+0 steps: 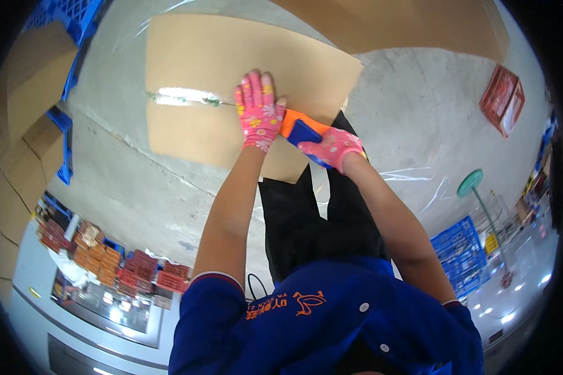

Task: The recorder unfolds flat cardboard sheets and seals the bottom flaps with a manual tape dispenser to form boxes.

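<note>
Flat cardboard box (231, 87) lies on the concrete floor (125, 181) at 12 o'clock, a shiny clear tape strip (184, 97) along its seam at 10 o'clock of the hands. Left hand (258, 112), pink flowered glove, is open and pressed flat on the box. Right hand (333, 147) grips an orange-blue tape dispenser (301, 130) at the box's near edge. Risks: tape likely wanders off the seam or wrinkles if the flat palm slips; the cutter blade sits close to the left thumb.
</note>
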